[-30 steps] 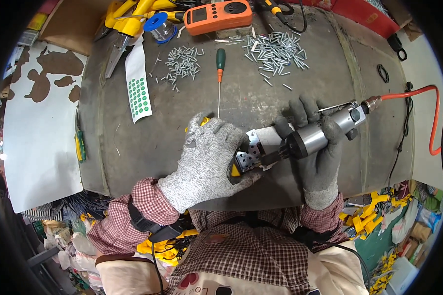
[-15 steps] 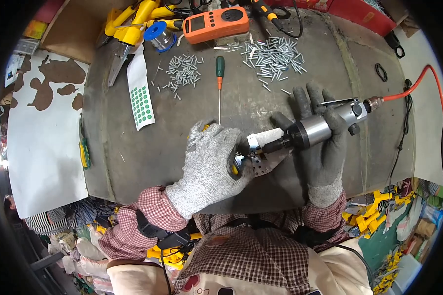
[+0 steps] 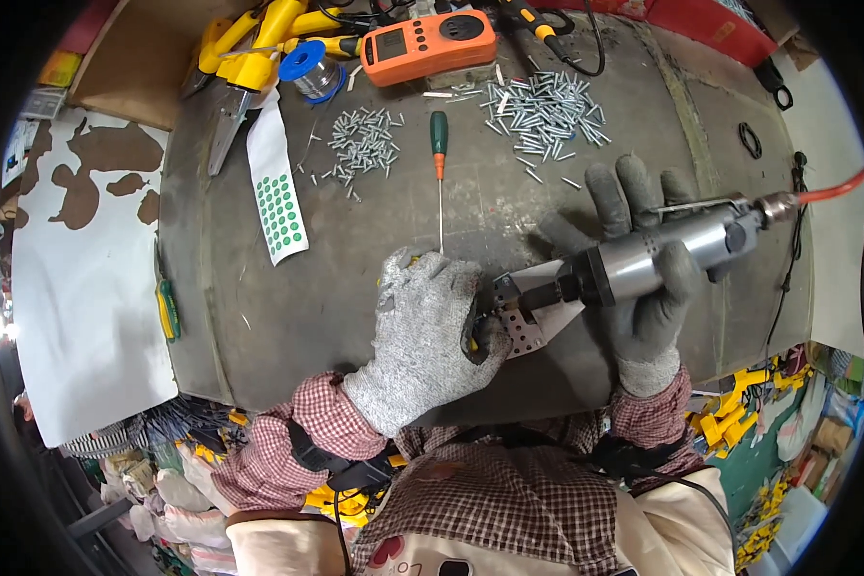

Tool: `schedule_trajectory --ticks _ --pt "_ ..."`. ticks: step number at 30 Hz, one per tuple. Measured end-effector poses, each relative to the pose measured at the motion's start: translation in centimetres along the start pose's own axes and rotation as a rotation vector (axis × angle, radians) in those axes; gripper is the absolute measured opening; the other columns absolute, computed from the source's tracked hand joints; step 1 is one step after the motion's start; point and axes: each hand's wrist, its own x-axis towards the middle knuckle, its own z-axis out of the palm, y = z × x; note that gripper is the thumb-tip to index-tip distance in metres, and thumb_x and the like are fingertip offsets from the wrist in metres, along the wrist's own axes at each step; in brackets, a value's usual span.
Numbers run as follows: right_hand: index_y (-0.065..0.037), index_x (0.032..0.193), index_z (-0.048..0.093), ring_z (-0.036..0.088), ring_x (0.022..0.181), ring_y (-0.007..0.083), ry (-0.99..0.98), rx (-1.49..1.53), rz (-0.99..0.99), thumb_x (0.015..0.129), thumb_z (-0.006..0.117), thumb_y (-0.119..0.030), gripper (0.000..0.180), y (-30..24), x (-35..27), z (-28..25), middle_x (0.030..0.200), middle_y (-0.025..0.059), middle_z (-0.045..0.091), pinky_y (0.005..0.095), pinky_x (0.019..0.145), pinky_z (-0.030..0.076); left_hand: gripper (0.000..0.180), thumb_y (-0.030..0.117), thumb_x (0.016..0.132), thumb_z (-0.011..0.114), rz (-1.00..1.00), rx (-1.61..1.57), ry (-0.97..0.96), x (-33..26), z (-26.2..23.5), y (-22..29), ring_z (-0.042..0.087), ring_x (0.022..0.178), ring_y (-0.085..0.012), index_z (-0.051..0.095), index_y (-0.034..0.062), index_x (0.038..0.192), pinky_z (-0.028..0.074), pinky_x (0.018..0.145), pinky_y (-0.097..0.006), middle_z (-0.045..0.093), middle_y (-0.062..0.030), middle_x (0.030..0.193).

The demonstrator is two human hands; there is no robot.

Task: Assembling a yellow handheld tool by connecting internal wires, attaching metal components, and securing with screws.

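Note:
My left hand (image 3: 422, 341), in a grey knit glove, is closed around a part with yellow edges, mostly hidden by the fingers. From it a metal plate with small holes (image 3: 526, 332) sticks out to the right. In my right hand (image 3: 651, 322) lies a silver air screwdriver (image 3: 648, 264) with a black nose. The thumb hooks over its body while the other fingers stretch out beyond it. The nose points left at the part in my left hand, over the plate; the exact contact is hidden. A red hose (image 3: 835, 186) leaves the tool's rear.
Beyond my hands lie a green-handled screwdriver (image 3: 439, 134), two piles of screws, a small one (image 3: 365, 144) and a large one (image 3: 547, 113), and a sticker strip (image 3: 278, 216). An orange meter (image 3: 427, 48), solder spool (image 3: 312, 70) and yellow tools (image 3: 259, 62) line the back.
The air screwdriver has tilted a little and shifted right in the picture with my right hand. My left hand and the plate appear slightly further right and lower, as does the table scene.

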Motion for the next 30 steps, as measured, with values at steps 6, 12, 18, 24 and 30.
schedule_trajectory --ticks 6,12,18,24,30 --pt "-0.012 0.120 0.055 0.043 0.139 0.0381 0.381 0.413 0.495 0.095 0.065 -0.026 0.031 -2.3 3.0 4.9 0.137 0.0177 0.054 0.0766 0.106 0.035 0.043 0.021 0.063 0.074 0.030 -0.065 -0.045 -0.3 -0.2 -0.8 0.057 0.086 -0.0362 0.065 0.0044 0.102 0.040 0.086 -0.047 0.061 -0.0141 0.088" --pt "-0.011 0.120 0.058 0.042 0.139 0.0373 0.269 0.364 0.428 0.094 0.064 -0.025 0.030 -1.8 2.3 5.0 0.136 0.0155 0.057 0.0719 0.108 0.037 0.063 0.035 0.069 0.081 0.089 -0.141 0.030 0.1 0.0 -0.7 0.058 0.084 -0.0313 0.063 0.0024 0.119 0.039 0.086 -0.048 0.064 -0.0101 0.090" --pt "-0.008 0.153 0.027 0.041 0.142 0.0325 0.315 0.560 0.402 0.098 0.057 -0.028 0.066 -3.1 2.5 6.6 0.147 0.0196 0.047 0.0558 0.109 0.045 0.061 0.025 0.064 0.084 0.111 -0.096 -0.063 0.2 -0.4 -0.9 0.061 0.083 -0.0341 0.065 0.0033 0.118 0.040 0.084 -0.046 0.069 -0.0121 0.095" --pt "-0.010 0.151 0.033 0.042 0.142 0.0329 0.199 0.547 0.268 0.096 0.060 -0.028 0.063 -2.0 2.1 5.1 0.150 0.0168 0.046 0.0573 0.109 0.043 0.072 0.030 0.062 0.086 0.092 -0.096 -0.038 -0.9 -1.1 -0.1 0.062 0.095 -0.0362 0.061 0.0041 0.124 0.038 0.100 -0.051 0.068 -0.0133 0.102" --pt "-0.012 0.149 0.039 0.042 0.141 0.0333 0.060 0.538 0.159 0.094 0.062 -0.027 0.061 -1.5 2.1 3.6 0.152 0.0139 0.045 0.0588 0.110 0.042 0.071 0.036 0.067 0.091 -0.228 0.241 -0.159 -11.4 -2.3 -2.0 0.066 0.095 -0.0360 0.060 0.0045 0.123 0.050 0.095 -0.045 0.068 -0.0141 0.099"
